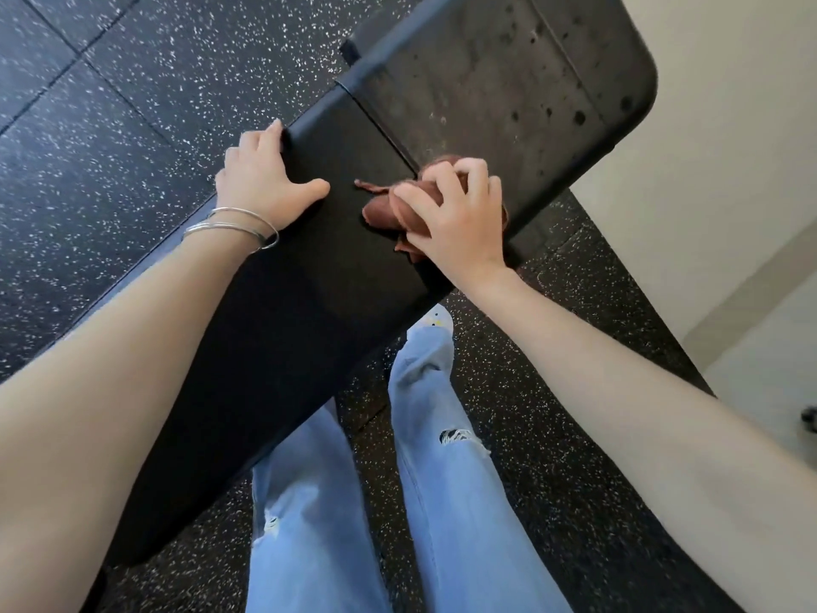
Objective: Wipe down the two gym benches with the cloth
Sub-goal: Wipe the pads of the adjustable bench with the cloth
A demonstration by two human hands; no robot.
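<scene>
The black padded surface (309,303) of the gym bench runs diagonally across the speckled rubber floor (110,148). The left hand (265,179) grips its far edge: fingers hooked over the side, thumb flat on top. Thin metal bangles (234,227) circle that wrist.

The right hand (455,219) clutches the bunched brown cloth (384,210) with curled fingers and presses it onto the surface, at the seam with the adjoining pad (508,81) – a pad that shows grey, spotted marks. Legs in light blue ripped jeans (442,480) stand beside the bench.
</scene>
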